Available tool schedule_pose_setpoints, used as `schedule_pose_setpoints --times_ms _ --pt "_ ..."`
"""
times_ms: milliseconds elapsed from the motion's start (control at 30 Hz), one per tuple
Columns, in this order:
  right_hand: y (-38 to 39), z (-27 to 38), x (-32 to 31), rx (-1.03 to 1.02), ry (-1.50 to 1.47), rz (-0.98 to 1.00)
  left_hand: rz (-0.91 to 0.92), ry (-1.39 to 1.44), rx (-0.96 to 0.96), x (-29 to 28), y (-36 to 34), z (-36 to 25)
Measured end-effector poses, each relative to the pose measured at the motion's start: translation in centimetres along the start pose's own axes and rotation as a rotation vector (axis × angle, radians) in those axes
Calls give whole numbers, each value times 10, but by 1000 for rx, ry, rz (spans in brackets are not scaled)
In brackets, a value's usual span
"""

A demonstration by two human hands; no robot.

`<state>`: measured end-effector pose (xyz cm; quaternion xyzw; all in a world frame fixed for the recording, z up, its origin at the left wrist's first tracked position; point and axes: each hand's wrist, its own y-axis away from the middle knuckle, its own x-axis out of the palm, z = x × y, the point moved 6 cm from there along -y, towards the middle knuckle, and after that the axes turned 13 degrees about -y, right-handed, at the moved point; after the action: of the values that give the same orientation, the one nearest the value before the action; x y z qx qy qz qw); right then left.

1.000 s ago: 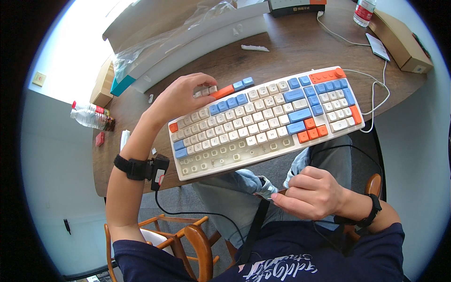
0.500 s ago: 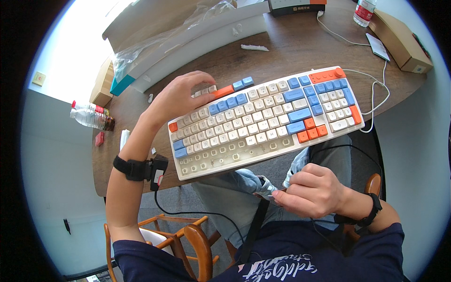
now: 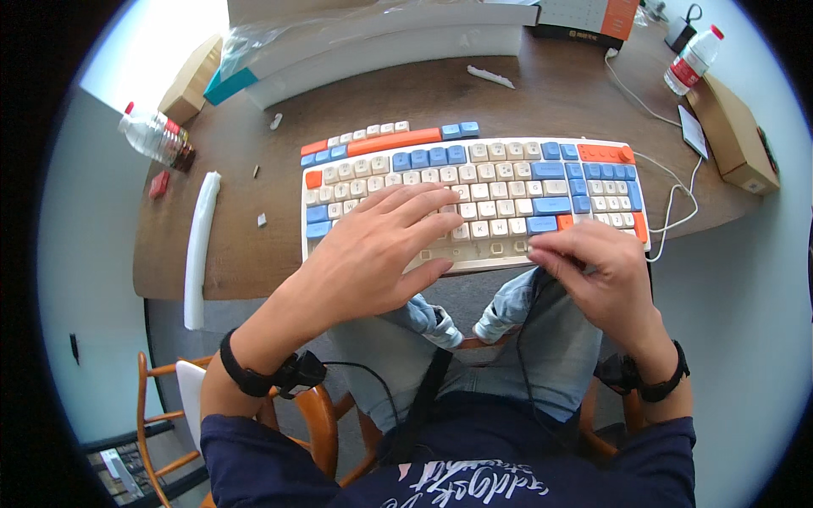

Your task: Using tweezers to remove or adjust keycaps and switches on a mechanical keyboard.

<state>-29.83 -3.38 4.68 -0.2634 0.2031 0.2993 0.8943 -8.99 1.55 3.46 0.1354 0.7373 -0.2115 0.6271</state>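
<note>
Head view, looking down on a brown counter (image 3: 339,97), where a cream, blue and orange keyboard (image 3: 508,188) lies near the front edge, its nearest row showing bare sockets (image 3: 496,249). The left hand (image 3: 377,247) is loosely spread, fingers released over the keyboard's left and middle part, while the right hand (image 3: 597,271) is at the near edge, thumb and forefinger drawn together; I cannot tell whether they hold anything. Loose keycaps (image 3: 373,131), a long orange one (image 3: 394,141) among them, line the far edge, with a white strip (image 3: 201,254) at left
</note>
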Motion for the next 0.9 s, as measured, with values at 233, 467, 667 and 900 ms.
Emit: schedule_pose_setpoints --times_ms 233,467,667,900 --pt "-30 -3 20 -81 -7 100 -128 -8 -81 13 12 -12" --pt "-41 -8 31 138 -31 174 -229 62 -84 12 12 -7" --pt "-38 -6 31 -16 -55 13 -40 101 6 -2 5 12" --pt "-23 8 19 14 -186 -88 -34 -41 -18 -114 -17 67"
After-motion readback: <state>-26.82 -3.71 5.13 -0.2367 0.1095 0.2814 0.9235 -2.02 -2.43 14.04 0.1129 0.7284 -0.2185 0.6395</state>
